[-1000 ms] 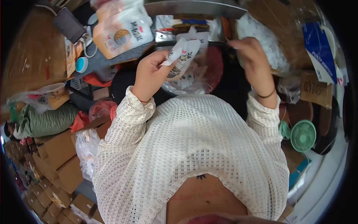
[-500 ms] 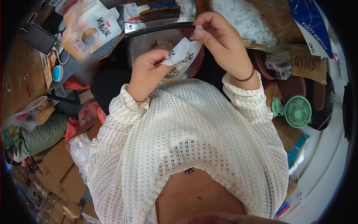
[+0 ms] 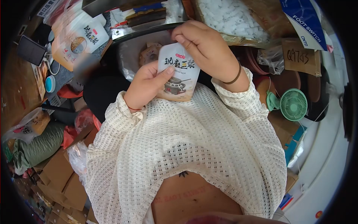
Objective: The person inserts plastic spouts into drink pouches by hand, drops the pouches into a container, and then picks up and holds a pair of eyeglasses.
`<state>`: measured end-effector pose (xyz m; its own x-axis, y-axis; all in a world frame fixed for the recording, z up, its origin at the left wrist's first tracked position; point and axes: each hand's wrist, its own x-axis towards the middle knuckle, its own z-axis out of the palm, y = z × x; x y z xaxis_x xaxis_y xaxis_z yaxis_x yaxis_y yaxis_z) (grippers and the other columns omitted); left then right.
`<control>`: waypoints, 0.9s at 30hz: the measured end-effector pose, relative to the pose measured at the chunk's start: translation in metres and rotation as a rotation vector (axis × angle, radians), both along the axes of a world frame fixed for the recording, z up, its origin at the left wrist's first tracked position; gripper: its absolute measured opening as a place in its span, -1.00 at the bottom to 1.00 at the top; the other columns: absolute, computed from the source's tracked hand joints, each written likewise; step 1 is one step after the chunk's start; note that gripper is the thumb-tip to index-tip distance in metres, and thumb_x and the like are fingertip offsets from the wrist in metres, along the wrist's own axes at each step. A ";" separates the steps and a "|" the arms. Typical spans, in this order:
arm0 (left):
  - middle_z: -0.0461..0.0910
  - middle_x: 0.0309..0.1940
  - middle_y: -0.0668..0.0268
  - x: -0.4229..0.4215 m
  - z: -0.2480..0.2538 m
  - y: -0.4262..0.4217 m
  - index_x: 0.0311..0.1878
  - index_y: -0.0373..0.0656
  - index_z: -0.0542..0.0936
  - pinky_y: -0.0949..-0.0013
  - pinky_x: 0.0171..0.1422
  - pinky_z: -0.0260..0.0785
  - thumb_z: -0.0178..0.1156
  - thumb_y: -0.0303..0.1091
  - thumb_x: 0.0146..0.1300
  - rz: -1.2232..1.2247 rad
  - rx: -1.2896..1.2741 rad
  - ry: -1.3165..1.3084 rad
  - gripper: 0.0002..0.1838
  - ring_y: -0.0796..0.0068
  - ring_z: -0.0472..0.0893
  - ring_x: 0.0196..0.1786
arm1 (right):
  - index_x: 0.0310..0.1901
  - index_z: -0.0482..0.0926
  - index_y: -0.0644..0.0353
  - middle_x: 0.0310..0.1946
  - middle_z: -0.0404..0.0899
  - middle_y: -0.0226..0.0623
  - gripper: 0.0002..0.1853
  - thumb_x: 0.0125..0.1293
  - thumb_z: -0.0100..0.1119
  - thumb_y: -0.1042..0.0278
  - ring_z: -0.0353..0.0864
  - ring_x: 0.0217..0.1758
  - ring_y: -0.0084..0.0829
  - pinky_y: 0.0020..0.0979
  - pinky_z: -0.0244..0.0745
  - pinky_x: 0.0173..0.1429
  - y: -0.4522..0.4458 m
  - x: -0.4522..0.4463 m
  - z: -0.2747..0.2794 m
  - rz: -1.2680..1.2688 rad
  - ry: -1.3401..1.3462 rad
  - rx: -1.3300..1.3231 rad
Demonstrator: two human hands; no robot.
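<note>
A flat pouch (image 3: 178, 71) with black lettering, a red label and a printed millstone faces up in front of my chest. My left hand (image 3: 144, 84) is closed on its left side, with the thumb across the front. At the pouch's top right edge, my right hand (image 3: 209, 46) has its thumb and fingers pinched together against the corner. What sits between those fingertips is hidden. Behind the pouch, a clear plastic-lined bin (image 3: 128, 56) holds other printed pouches (image 3: 149, 54).
A stack of similar pouches (image 3: 80, 41) lies at the upper left beside a phone (image 3: 31, 52). Small white plastic pieces fill a bag (image 3: 231, 20) at the upper right. A green fan (image 3: 293, 104) and a marked cardboard piece (image 3: 301, 56) are on the right. Cardboard boxes (image 3: 61, 168) crowd the lower left.
The pouch has turned from a tilted, partly folded view to face me flat. My right hand, which showed a small white piece at its fingertips, has come down to the pouch's top edge.
</note>
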<state>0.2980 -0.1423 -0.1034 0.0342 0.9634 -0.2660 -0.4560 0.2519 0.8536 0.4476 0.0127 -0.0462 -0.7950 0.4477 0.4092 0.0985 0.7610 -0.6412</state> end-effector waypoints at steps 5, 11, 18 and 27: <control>0.70 0.10 0.19 -0.008 0.000 0.006 0.19 -0.35 0.60 0.38 0.22 0.51 0.20 -0.46 0.44 -0.079 -0.045 -0.059 -0.69 0.50 0.67 0.07 | 0.13 0.59 0.22 -0.02 0.63 -0.04 -0.67 0.44 0.22 0.23 0.64 0.04 -0.01 -0.15 0.56 0.11 0.039 0.042 0.016 -0.511 -0.149 0.720; 0.70 0.10 0.10 -0.037 -0.007 0.025 0.19 -0.42 0.57 0.28 0.24 0.55 0.18 -0.52 0.41 0.079 -0.012 -0.086 -0.67 0.36 0.71 0.07 | 0.14 0.56 0.06 -0.11 0.58 -0.06 -0.58 0.32 0.34 0.11 0.61 -0.06 0.06 -0.05 0.54 0.00 0.055 0.061 -0.016 -0.689 -0.409 0.804; 0.68 0.08 0.09 -0.074 -0.024 0.055 0.20 -0.43 0.54 0.22 0.19 0.61 0.19 -0.48 0.43 0.094 0.054 -0.133 -0.66 0.30 0.71 0.07 | 0.08 0.58 0.03 -0.15 0.55 -0.09 -0.66 0.30 0.33 0.24 0.61 -0.15 0.05 -0.07 0.55 -0.10 0.075 0.032 -0.027 -0.497 -0.267 0.588; 0.37 0.30 -0.22 -0.116 -0.007 0.004 0.37 -0.33 0.37 -0.08 0.36 0.27 0.30 -0.43 0.27 0.772 0.157 2.084 -0.39 -0.28 0.50 0.21 | 0.08 0.63 0.20 -0.09 0.66 -0.07 -0.74 0.39 0.20 0.51 0.66 -0.07 0.01 -0.18 0.56 -0.01 0.091 0.034 -0.018 -0.540 -0.091 0.605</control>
